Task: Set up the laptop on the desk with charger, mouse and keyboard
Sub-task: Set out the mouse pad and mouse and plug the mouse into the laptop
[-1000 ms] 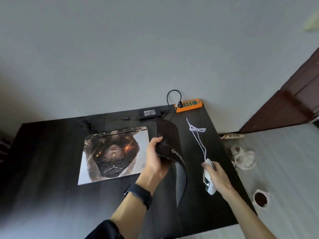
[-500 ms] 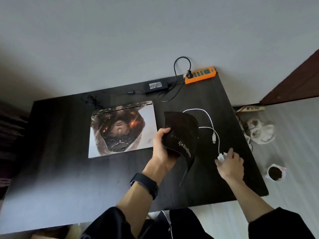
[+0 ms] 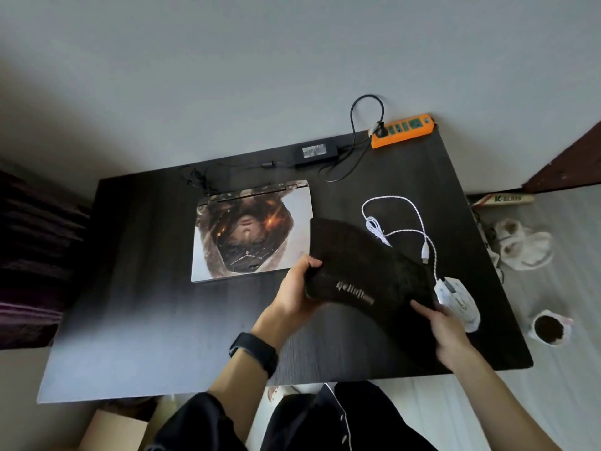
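Observation:
A closed laptop (image 3: 250, 232) with a printed picture on its lid lies on the black desk (image 3: 146, 304). Its black charger brick (image 3: 313, 152) sits at the desk's back edge, plugged into an orange power strip (image 3: 403, 130). A black mouse pad (image 3: 367, 271) with pale lettering is lifted and bent above the desk. My left hand (image 3: 297, 288) grips its left edge, and my right hand (image 3: 442, 330) holds its right lower edge. A white wired mouse (image 3: 457, 297) lies just right of the pad, its white cable (image 3: 400, 219) looped behind. No keyboard is in view.
White slippers (image 3: 523, 244) and a small cup of dark stuff (image 3: 549, 327) lie on the floor right of the desk. A cardboard box (image 3: 110, 431) stands below the desk's front edge. A dark wooden door (image 3: 572, 161) is at far right.
My right hand let go of the mouse, which now lies on the desk, and took the pad's right edge. The pad has been spread wider between both hands.

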Demonstrator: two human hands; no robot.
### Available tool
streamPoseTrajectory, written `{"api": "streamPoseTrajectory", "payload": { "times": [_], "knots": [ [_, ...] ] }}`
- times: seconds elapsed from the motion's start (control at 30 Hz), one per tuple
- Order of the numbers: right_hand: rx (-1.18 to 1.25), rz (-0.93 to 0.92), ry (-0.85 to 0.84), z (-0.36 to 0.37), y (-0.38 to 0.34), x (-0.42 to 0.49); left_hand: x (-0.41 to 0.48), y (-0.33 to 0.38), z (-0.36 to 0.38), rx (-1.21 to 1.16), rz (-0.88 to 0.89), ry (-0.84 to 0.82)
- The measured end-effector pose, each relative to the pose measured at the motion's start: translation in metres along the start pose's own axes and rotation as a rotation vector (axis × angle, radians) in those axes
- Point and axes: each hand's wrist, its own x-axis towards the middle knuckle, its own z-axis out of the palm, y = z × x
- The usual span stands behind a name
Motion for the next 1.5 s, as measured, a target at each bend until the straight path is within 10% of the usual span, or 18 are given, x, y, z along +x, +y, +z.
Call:
{"api": "streamPoseTrajectory", "payload": {
  "times": [0.2, 0.97, 1.5],
  "knots": [
    [-0.872, -0.275, 0.182, -0.015, 0.022, 0.007, 0.012, -0.073, -0.093, 1.312, -0.282, 0.058],
    [-1.184, -0.234, 0.388, -0.062, -0.012, 0.064, 0.074, -0.161, -0.057, 1.22, -0.058, 0.62],
    [-1.386, -0.362, 0.221, -0.126, 0.0, 0.065, 0.067, -0.177, 0.001, 1.469, -0.376, 0.595]
  ]
}}
